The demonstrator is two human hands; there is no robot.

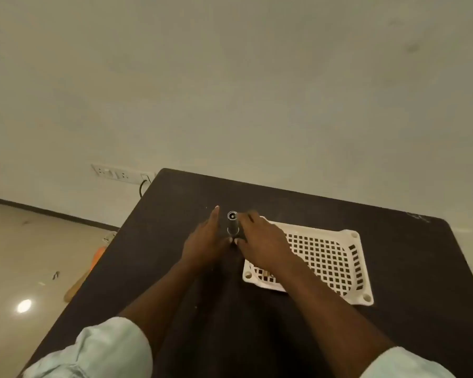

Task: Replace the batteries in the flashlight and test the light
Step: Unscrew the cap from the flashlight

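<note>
A small dark flashlight (233,224) stands upright on the dark table (393,236), its round top end facing the camera. My left hand (205,238) is at its left side, fingers stretched forward and thumb at the base. My right hand (260,241) is at its right side, fingers curled near the top and thumb at the base. Both hands touch the flashlight's lower part. Batteries are not clearly visible.
A white perforated plastic tray (336,257) lies on the table just right of my hands, partly under my right forearm, with a small item at its near-left corner. A wall socket strip (120,174) and cable sit behind the table's left corner. Floor lies at left.
</note>
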